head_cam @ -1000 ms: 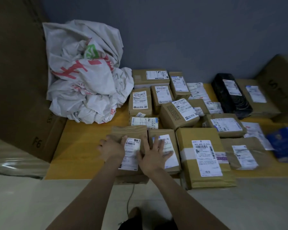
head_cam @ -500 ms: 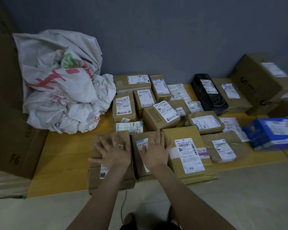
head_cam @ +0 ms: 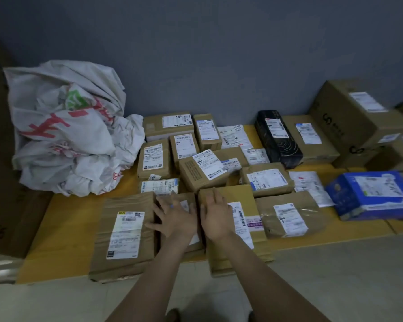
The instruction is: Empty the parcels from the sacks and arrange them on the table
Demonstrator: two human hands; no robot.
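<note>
Several brown labelled parcels lie in rows on the low yellow table. My left hand rests flat, fingers spread, on a narrow brown parcel in the front row. My right hand lies flat on the wider brown box just to its right. A large flat brown parcel with a white label sits left of my left hand. The crumpled white sacks with red and green print are heaped at the table's back left.
A black parcel, a blue box and big cartons stand at the right. A tall carton flanks the table's left end. The grey wall runs behind; pale floor tiles lie in front.
Both hands have shifted one parcel to the right: the left hand left the large flat parcel for the narrow one, the right hand moved onto the wider box. The camera swung right.
</note>
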